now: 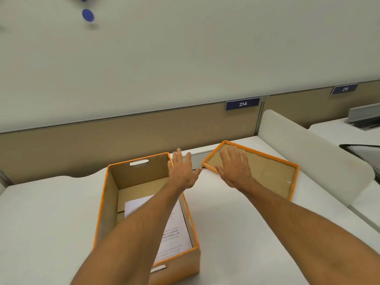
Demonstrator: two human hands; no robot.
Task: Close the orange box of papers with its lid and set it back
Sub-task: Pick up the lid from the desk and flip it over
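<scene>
The orange box (144, 202) stood open on the bench (41, 223), papers (174, 227) inside. Its lid (267, 173) lay upturned beside it. Both hands, left (183, 171) and right (234, 169), were spread empty, reaching toward the lid; nothing was closed yet.

1. Two bare forearms show, both uncovered from the lower frame edge to the wrists; no sleeve reaches into view.
2. The left hand (183, 171), seen above the orange box (102, 212), wears no glove, ring or watch.
3. The right hand (236, 171), right of that box, is equally unadorned, with short nails.
</scene>
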